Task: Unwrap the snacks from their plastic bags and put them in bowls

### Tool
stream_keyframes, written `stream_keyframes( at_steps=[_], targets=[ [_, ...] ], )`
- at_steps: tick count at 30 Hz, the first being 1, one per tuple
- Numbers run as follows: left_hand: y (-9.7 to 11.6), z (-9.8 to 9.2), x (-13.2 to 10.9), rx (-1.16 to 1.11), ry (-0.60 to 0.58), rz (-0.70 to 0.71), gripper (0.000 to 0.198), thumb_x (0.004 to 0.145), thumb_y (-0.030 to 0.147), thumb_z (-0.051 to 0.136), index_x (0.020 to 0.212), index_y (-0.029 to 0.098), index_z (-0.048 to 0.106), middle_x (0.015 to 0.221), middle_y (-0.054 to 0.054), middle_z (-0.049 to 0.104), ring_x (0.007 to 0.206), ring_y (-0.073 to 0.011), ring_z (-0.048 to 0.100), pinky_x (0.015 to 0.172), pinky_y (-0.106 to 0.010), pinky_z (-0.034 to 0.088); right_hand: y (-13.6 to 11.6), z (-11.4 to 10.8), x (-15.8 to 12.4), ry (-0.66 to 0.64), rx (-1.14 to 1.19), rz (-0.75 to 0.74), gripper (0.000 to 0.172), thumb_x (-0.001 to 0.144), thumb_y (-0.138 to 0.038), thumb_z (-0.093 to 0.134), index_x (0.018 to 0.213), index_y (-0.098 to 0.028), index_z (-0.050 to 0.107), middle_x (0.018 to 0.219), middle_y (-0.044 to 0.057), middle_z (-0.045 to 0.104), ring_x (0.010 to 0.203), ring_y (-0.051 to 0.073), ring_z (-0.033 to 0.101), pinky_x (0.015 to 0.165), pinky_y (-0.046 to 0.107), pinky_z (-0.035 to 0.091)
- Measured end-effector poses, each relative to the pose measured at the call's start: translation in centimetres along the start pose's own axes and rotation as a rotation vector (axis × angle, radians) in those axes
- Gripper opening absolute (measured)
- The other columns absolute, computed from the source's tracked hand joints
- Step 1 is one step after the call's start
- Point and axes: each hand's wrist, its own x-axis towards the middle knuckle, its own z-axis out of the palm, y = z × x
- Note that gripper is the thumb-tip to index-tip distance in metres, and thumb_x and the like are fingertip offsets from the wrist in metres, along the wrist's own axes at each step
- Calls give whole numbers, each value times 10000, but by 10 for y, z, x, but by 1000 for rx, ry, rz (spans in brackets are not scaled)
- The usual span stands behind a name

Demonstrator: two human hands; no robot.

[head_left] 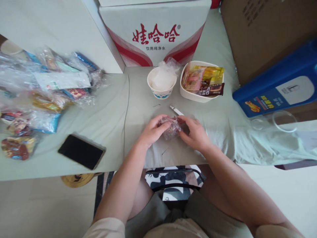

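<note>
Both hands meet at a small snack packet [171, 128] in crinkled clear wrapping, close to the table's front edge. My left hand [155, 130] is closed on its left side, thumb across the top. My right hand [194, 133] pinches its right side. What lies inside the wrapping is hard to make out. Just beyond the fingers is a white-handled cutter or knife [176, 110], partly hidden by my right hand. Farther back stands a paper bowl [162, 94] with clear plastic wrapping [165, 73] in it. Beside it, a white tub [195, 96] holds several packaged snacks [196, 79].
A black phone [81, 151] lies at left, before a heap of wrapped snacks [49, 96]. A white-and-red carton [158, 36] stands behind the bowls. On the right are a blue box [274, 82], a brown carton [267, 33] and a clear plastic lid [284, 121].
</note>
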Motion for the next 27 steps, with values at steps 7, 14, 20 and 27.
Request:
stream_keyframes(
  at_steps=[7,14,20,27],
  targets=[
    [2,-2,-1,-93,-139,-6,600,657,627,875,1084,229,735,1068,-62,747,920,-187,687,836,-287,526,-8,-6,2,146,84,12,388,823,-154,548,1175,-269,662,874,32,662,798,209,642,772,362,541],
    [6,-1,-2,-65,-227,-6,658,557,418,992,1131,226,733,1096,-65,750,973,-211,693,902,-320,532,-11,-8,1,185,121,17,445,803,-90,534,1189,-254,685,966,47,645,731,168,566,666,306,496],
    [1,-3,4,-242,-210,-2,677,585,558,946,1118,198,734,1023,-72,762,876,-195,705,786,-291,542,-10,-7,1,241,252,-80,109,798,-117,594,789,-226,589,1019,69,671,914,202,655,819,343,536],
    [4,2,10,-382,-85,109,696,566,674,902,1045,193,749,1085,-91,769,919,-219,730,774,-301,570,-19,-11,-4,230,470,-61,156,915,-252,564,776,-249,493,923,50,749,939,219,711,838,363,548]
  ],
)
